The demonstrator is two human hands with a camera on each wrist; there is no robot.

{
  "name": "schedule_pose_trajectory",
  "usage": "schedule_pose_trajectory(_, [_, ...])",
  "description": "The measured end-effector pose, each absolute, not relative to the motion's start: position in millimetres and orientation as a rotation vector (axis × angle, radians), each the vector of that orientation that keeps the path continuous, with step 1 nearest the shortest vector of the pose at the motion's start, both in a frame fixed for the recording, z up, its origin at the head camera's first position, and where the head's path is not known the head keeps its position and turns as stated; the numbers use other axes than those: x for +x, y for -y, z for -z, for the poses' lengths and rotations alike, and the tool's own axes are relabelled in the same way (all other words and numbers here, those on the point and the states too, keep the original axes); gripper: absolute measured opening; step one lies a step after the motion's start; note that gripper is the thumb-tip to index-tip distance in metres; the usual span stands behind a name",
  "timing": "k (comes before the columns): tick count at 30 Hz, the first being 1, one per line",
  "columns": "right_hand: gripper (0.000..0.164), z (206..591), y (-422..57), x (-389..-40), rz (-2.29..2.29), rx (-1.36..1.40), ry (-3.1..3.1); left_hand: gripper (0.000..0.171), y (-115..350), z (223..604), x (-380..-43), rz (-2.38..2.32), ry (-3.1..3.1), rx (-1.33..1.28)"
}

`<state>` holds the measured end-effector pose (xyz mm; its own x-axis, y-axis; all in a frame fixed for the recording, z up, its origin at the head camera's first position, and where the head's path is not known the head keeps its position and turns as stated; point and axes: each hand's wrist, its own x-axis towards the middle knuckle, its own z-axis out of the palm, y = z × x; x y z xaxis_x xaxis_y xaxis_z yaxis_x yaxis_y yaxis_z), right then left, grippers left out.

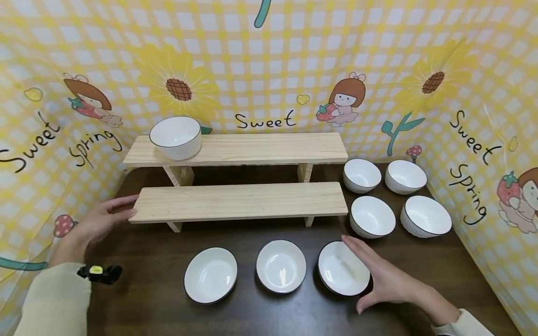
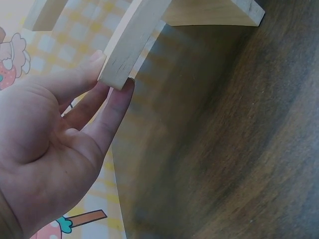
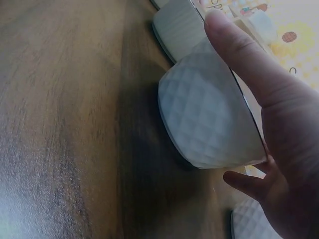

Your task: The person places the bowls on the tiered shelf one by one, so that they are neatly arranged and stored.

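While left hand is pinching one wooden shelf at 9 o'clock, right hand is flanking, fingers apart, white quilted bowl (8 total).

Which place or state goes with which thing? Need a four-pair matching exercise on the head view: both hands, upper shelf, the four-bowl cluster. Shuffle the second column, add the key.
Column 1
1. left hand
2. right hand
3. upper shelf
4. four-bowl cluster

Column 2
A. beside the rightmost front-row bowl, fingers at its rim
B. on the dark table, right of the shelves
C. holding an end of the lower shelf
D. bearing one white bowl near its left end

Pairs: 1-C, 2-A, 3-D, 4-B
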<state>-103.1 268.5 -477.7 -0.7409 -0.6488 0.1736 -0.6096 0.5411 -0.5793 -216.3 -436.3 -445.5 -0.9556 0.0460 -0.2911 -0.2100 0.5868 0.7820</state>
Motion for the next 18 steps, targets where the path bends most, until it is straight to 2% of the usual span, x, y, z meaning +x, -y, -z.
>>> schedule_pose_trajectory(18, [0.139, 489.9, -261.4, -110.2, 0.902, -1.089, -2.782, 0.077, 438.4, 448.1, -218.1, -1.381, -2.511, -0.098])
